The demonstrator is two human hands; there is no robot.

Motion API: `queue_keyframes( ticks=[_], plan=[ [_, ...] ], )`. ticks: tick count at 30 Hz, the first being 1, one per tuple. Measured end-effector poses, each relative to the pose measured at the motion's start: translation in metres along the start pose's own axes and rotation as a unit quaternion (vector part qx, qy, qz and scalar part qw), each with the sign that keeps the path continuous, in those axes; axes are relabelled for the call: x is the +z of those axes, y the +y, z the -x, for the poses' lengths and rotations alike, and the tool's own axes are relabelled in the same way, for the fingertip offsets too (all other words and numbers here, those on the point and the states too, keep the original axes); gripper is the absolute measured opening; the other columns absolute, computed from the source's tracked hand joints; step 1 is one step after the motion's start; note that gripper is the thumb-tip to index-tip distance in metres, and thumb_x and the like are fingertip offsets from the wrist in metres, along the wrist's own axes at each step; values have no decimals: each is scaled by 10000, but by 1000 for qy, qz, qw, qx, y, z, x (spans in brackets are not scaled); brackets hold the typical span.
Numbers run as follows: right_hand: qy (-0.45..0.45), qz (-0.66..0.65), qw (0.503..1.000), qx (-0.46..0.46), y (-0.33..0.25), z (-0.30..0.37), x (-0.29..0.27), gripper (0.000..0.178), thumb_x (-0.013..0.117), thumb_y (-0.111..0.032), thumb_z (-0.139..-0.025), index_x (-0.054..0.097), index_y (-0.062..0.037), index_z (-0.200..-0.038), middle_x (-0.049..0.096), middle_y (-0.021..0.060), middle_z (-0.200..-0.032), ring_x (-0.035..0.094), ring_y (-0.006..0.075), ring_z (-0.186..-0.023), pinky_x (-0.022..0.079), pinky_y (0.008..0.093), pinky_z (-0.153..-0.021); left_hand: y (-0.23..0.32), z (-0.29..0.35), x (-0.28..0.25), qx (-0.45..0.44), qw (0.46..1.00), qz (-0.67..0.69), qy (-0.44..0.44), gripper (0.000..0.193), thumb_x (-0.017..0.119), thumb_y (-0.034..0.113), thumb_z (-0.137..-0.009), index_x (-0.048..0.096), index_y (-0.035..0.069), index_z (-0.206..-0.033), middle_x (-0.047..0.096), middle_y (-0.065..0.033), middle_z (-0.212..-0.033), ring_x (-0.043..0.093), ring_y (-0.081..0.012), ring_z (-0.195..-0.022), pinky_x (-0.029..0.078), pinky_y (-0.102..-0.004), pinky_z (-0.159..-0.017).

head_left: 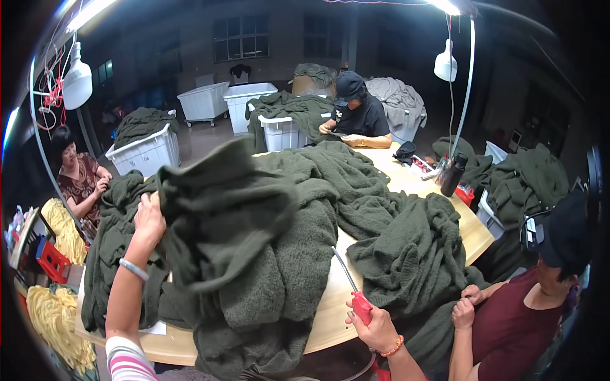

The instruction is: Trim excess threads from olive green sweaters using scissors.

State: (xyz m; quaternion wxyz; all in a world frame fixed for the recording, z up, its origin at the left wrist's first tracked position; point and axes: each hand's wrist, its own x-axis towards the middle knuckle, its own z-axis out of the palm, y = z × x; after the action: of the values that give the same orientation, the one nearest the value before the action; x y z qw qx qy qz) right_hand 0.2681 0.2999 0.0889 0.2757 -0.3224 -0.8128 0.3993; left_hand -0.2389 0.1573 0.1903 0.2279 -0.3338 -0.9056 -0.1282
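Note:
My left hand [150, 221] is closed on a dark green knit garment [229, 216] and holds it up off the table. The garment is blurred by motion, and its hem hangs open towards me. In my right hand [375, 329] is a red air blow gun [361, 307], its long thin metal nozzle [343, 267] pointing up and away over bare tabletop. A hose runs below my right wrist. Beneath and beyond the lifted garment lies a big heap of dark green knitwear [273, 286]. Another pile of the same knitwear [410, 247] lies to the right of the nozzle.
Co-workers sit at the left, the far side and the near right of the wooden table [473, 238]. A black bottle [453, 175] stands at the right edge. White bins [152, 152] of garments surround the table. Yellow cloth [60, 324] lies at the left. Lamps [77, 79] hang overhead.

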Motion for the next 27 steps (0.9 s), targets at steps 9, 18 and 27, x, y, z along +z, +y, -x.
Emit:
queue_keyframes(
  ticks=[9,18,27],
  plan=[
    [-58,-31,997,-32,9,-32,23,288,577,-47,-911,605,54,-1179,720,137,-936,727,176,-790,546,287,-713,131,32,25,83,956,229,-166,724,727,403,-822,435,45,-1379,497,-237,-1273,481,-382,-1218,400,-416,-1044],
    [-20,-124,980,153,29,-17,-6,311,581,-76,-960,551,9,-1257,657,56,-1001,620,105,-769,505,240,-694,21,109,93,10,985,139,100,655,761,247,-758,499,130,-1348,408,-161,-1377,366,-364,-1283,311,-492,-1036],
    [-25,-107,993,-36,35,-48,33,302,558,-50,-959,536,35,-1248,679,53,-949,561,58,-674,436,192,-604,-65,153,96,-304,668,670,-109,495,749,59,-781,548,-50,-1220,651,-117,-1089,626,-179,-954,504,-323,-885]
  ],
)
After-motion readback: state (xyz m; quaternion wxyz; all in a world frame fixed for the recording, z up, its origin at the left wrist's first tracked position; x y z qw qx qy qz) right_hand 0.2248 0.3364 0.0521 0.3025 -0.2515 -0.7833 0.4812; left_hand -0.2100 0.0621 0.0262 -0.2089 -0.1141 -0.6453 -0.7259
